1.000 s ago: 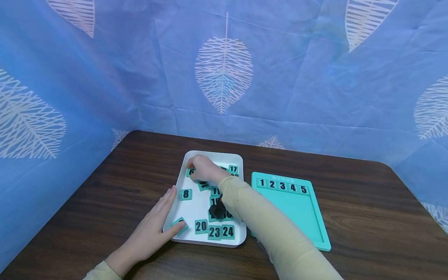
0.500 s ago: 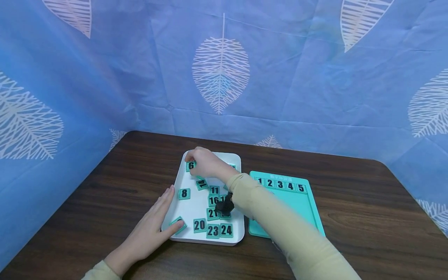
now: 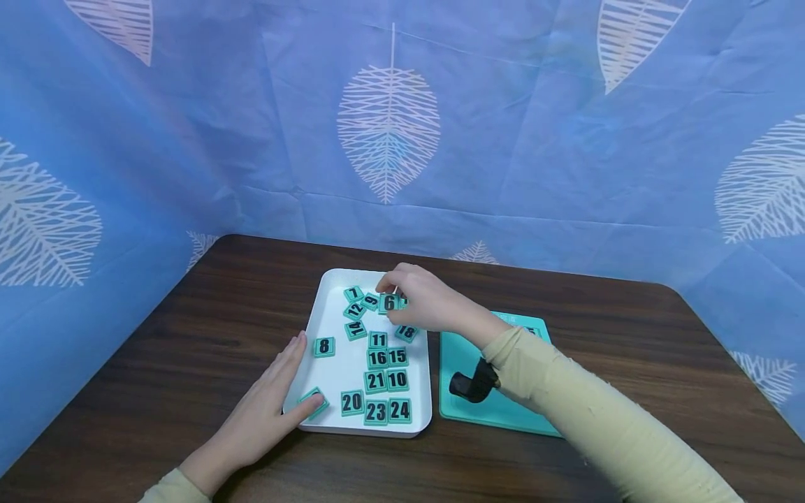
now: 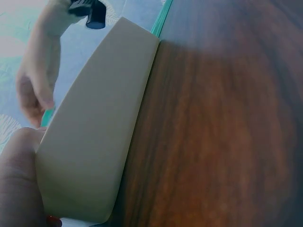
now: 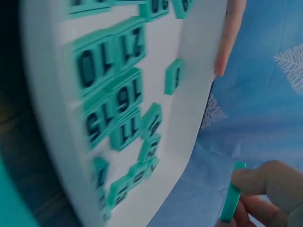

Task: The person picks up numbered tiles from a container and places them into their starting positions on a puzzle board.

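My right hand point(image 3: 424, 297) pinches a teal number tile marked 6 point(image 3: 389, 303) between thumb and fingers, raised over the back right of a white tray point(image 3: 339, 377). Seen from the right wrist, the pinched tile stands edge-on, clear of the tray wall. Along the tray's left side rests my left hand point(image 3: 260, 412), fingers straight against the outer wall. Its thumb reaches over the front rim onto a tile point(image 3: 314, 403), covering most of its number. Several other number tiles, such as 8 point(image 3: 324, 347) and 20 point(image 3: 352, 403), lie face up in the tray.
Right of the tray lies a teal board point(image 3: 455, 349), partly covered by the right forearm. A black device point(image 3: 474, 384) on the right wrist hangs over it. The dark wooden table point(image 3: 176, 349) backs onto a blue leaf-patterned cloth point(image 3: 283, 140).
My right hand has lifted tile 6 from the tray's back left and carried it rightward, uncovering tiles 7, 9 and 12. My left hand keeps its place on the tray.
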Tool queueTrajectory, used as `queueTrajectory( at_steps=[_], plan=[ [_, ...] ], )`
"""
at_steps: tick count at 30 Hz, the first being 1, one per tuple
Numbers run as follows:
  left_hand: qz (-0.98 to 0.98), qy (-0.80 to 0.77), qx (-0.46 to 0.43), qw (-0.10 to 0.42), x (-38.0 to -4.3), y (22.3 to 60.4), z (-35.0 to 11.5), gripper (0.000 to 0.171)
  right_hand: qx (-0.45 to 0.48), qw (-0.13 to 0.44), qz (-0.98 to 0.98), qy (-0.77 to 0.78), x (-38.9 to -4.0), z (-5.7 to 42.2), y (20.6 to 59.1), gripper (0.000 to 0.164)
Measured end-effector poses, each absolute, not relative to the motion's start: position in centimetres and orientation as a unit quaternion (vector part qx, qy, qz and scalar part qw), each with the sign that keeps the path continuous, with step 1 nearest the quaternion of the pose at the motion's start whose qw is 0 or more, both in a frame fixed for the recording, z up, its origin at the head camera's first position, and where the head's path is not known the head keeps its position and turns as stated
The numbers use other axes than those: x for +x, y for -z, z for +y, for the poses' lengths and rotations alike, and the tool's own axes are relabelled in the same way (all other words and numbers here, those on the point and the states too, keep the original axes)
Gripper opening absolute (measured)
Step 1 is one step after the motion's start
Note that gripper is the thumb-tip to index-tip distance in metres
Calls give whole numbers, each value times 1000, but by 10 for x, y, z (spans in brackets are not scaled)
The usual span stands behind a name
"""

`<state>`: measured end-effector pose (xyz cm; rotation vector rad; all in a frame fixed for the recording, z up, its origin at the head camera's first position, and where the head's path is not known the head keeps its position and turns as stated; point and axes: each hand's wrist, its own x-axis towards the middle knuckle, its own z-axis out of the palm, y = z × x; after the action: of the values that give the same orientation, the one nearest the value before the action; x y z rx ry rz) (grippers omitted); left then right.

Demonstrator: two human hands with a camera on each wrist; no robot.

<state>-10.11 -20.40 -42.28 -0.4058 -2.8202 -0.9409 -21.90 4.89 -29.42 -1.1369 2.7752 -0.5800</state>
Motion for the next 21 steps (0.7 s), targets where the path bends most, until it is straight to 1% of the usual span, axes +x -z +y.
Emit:
queueTrajectory(
  at_steps=[6,11,16,21],
  plan=[
    [-938,313,-133,69,-101,423,-204,84,-355,11,914,199,-212,87,303,34],
    [-937,314,-135,69,-101,423,-204,84,-332,0,919,215,-209,115,314,29],
    [-937,315,-137,67,-101,422,-204,84,-314,5,922,227,-209,136,331,28],
    [-936,317,-138,68,-101,422,-204,84,-297,22,926,233,-213,150,349,29]
  ],
)
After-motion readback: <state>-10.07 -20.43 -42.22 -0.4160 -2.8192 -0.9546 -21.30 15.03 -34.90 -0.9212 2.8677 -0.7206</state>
